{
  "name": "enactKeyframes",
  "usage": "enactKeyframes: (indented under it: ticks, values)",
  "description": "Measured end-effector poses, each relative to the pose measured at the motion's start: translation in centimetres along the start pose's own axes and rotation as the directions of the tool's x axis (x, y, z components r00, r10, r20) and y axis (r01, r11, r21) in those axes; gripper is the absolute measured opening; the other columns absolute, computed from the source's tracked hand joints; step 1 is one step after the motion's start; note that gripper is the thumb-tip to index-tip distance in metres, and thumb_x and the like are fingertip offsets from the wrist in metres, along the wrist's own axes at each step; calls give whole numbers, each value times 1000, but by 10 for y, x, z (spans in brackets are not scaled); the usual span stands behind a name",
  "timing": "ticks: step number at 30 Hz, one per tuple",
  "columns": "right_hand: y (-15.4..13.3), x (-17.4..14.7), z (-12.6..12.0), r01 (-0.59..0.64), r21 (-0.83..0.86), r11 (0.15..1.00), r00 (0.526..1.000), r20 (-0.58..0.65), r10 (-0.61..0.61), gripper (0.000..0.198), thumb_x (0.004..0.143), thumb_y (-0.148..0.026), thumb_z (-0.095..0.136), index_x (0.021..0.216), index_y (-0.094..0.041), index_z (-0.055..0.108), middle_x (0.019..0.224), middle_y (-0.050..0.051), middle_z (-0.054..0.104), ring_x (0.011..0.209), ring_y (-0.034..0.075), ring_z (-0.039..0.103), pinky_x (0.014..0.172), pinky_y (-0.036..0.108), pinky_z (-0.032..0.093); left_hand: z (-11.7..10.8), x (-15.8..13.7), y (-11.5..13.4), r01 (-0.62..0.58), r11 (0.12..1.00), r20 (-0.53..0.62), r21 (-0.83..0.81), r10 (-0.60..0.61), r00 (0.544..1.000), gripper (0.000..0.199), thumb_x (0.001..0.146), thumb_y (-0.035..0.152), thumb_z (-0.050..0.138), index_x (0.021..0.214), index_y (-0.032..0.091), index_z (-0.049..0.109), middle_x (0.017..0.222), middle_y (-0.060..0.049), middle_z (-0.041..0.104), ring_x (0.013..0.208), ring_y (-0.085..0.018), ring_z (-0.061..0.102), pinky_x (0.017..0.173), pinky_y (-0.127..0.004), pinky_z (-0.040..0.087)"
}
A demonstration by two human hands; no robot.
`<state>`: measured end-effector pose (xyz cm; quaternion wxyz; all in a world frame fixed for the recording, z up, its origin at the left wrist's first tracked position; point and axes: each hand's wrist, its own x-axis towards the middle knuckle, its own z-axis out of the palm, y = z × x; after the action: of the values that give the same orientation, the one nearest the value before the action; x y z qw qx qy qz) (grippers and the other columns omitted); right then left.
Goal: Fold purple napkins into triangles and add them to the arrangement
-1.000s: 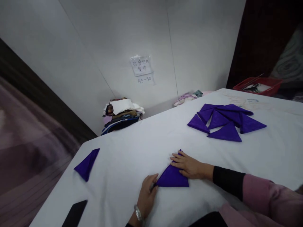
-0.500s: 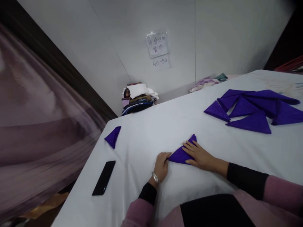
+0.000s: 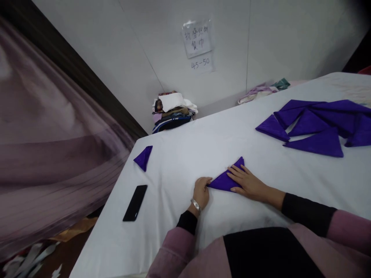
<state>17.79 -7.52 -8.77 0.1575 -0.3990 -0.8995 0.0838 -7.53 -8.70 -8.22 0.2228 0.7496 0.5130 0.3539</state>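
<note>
A purple cloth napkin (image 3: 223, 182), folded into a triangle, lies flat on the white tablecloth in front of me. My left hand (image 3: 201, 192) pinches its pointed left corner between thumb and fingers. Across its right part, my right hand (image 3: 246, 183) rests flat with fingers spread, hiding some of the fabric. Several more folded purple napkins (image 3: 314, 148) lie together at the right, some overlapping. One smaller folded purple napkin (image 3: 144, 158) sits alone near the table's left edge.
A black phone (image 3: 135, 203) lies at the table's left side. Stacked clothes (image 3: 172, 108) stand beyond the far edge by the wall, with more fabric (image 3: 257, 92) farther right. A sheer curtain (image 3: 63, 162) hangs at the left. A handwritten sign (image 3: 197, 40) is on the wall.
The view has tilted down slightly, so everything sits a bit higher and farther right. Both hands stay on the same napkin, which looks unchanged in shape.
</note>
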Motion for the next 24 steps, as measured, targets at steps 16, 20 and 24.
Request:
enactKeyframes:
  ticks: [16,20,24]
  values:
    - [1,-2,3,10,-12,1000,1000,-18,-10,62,88,-56,36,139,-20,34,143,12,34,134,29,23,106,54,19,-5,7,3,-31,997,17,76,29,999,48,59,-6,40,93,21,61,78,0,61,83,-17,54,86,-39,41]
    - [1,-3,3,9,-11,1000,1000,-21,-9,62,89,-55,36,139,-19,35,144,12,34,134,29,23,106,54,19,-6,8,3,-59,988,39,141,54,998,51,59,-6,39,96,22,60,79,0,62,84,-18,55,88,-40,39]
    - [0,-3,2,5,1,1000,1000,-7,-5,62,88,-56,36,138,-18,36,144,13,33,134,29,23,106,54,19,-6,7,3,-20,990,19,141,17,1000,48,61,-5,39,95,22,60,80,0,63,84,-18,55,87,-39,40]
